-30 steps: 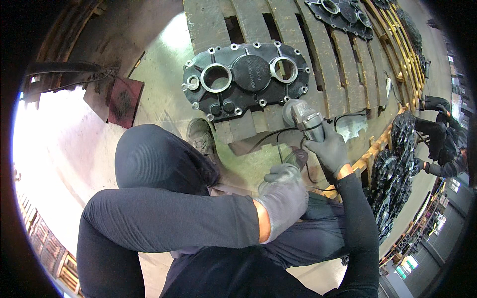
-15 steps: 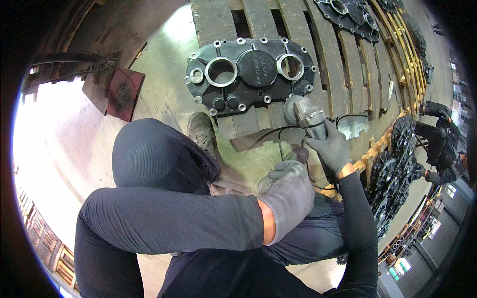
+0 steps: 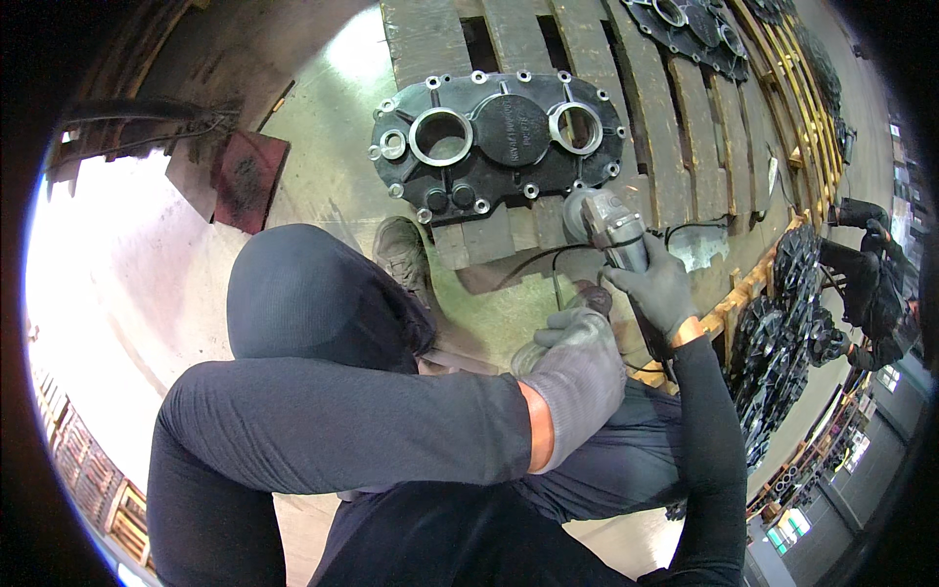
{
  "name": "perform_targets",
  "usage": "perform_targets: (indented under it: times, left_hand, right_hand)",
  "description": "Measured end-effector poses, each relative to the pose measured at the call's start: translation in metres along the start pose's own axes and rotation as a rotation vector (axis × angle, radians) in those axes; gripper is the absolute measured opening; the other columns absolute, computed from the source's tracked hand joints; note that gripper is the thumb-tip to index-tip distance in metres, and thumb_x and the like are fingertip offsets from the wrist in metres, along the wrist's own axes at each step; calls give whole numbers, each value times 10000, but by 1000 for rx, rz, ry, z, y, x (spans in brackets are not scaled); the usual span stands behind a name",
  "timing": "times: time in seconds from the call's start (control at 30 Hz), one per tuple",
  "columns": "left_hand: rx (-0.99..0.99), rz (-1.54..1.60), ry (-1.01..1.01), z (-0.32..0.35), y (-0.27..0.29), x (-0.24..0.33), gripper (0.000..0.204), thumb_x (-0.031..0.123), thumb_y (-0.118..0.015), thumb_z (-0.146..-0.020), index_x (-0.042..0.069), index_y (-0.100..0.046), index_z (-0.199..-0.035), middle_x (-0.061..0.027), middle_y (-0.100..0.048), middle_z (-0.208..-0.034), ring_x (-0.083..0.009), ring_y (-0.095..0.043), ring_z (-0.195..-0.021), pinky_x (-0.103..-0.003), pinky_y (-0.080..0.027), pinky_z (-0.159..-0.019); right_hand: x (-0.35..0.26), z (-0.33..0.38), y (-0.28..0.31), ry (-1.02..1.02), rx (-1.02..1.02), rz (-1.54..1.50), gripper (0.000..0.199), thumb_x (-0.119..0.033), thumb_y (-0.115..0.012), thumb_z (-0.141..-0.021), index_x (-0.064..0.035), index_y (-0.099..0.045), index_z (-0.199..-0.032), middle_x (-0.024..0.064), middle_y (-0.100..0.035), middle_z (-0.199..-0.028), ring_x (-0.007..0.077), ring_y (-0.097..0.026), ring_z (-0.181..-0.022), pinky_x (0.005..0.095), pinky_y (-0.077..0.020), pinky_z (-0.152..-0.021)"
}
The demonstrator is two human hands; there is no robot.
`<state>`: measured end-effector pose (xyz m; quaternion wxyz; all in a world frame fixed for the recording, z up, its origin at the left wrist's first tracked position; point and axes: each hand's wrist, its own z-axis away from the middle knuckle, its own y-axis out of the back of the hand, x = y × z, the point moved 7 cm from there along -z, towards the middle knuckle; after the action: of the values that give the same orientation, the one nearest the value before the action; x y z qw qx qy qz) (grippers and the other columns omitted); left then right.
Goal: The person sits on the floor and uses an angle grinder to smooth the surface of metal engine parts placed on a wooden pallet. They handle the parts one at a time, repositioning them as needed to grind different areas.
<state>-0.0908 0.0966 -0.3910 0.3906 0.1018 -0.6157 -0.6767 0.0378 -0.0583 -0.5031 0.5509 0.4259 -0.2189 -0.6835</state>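
Note:
My right hand (image 3: 660, 293), in a grey glove, is wrapped around the body of an angle grinder (image 3: 616, 233). The grinder's round disc end (image 3: 577, 213) is at the lower right edge of a black cast metal cover (image 3: 509, 142); I cannot tell whether they touch. The cover lies on a wooden pallet and has two bright machined rings, a round raised middle and bolt holes along its rim. My left hand (image 3: 577, 377), also gloved, is held over my lap with its fingers curled. What it holds, if anything, is hidden. A dark rounded thing (image 3: 592, 296) shows just beyond it.
The wooden pallet (image 3: 425, 44) has gaps between its boards. A similar cover (image 3: 694, 34) lies farther right. A dark cable (image 3: 548, 252) loops below the grinder. Black castings (image 3: 768, 342) are piled at right, near another person (image 3: 871, 284). A reddish plate (image 3: 249, 181) stands at left.
The view has shifted slightly. My right hand keeps its grip on the grinder at the cover's lower right edge. My left hand stays curled in nearly the same place.

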Motion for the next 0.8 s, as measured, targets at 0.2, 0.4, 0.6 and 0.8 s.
perform_targets:
  times: [0.2, 0.4, 0.6, 0.8]
  left_hand:
    - [57, 39, -2, 2, -5, -1, 179, 179, -686, -840, 67, -810, -905, -134, -721, -852, -318, -719, -834, -442, -567, -751]
    - [-27, 38, -27, 4, -4, 0, 202, 187, -692, -828, 55, -817, -914, -145, -718, -845, -339, -710, -843, -459, -563, -743]
    - [-6, -77, 11, 5, -8, -3, 196, 185, -695, -824, 56, -820, -903, -156, -728, -849, -347, -700, -834, -488, -561, -743]
    - [93, 29, 28, 12, 4, -7, 220, 184, -688, -837, 29, -819, -922, -160, -723, -837, -352, -697, -835, -493, -560, -751]
  right_hand:
    - [17, 21, -8, 75, 19, -115, 752, -372, -899, -790, -23, -657, -1411, 234, -783, -1193, 389, -766, -1092, 461, -586, -952]
    - [-34, 19, -14, 127, -22, -116, 734, -353, -889, -790, -62, -645, -1418, 231, -781, -1149, 406, -761, -1065, 472, -583, -931]
    - [-43, 6, -31, 108, -81, -14, 683, -364, -881, -785, -66, -654, -1356, 233, -777, -1127, 431, -747, -1063, 506, -579, -921]
    - [-63, 2, -28, 141, -40, 77, 691, -379, -875, -789, -61, -654, -1362, 230, -774, -1139, 433, -743, -1069, 512, -577, -927]
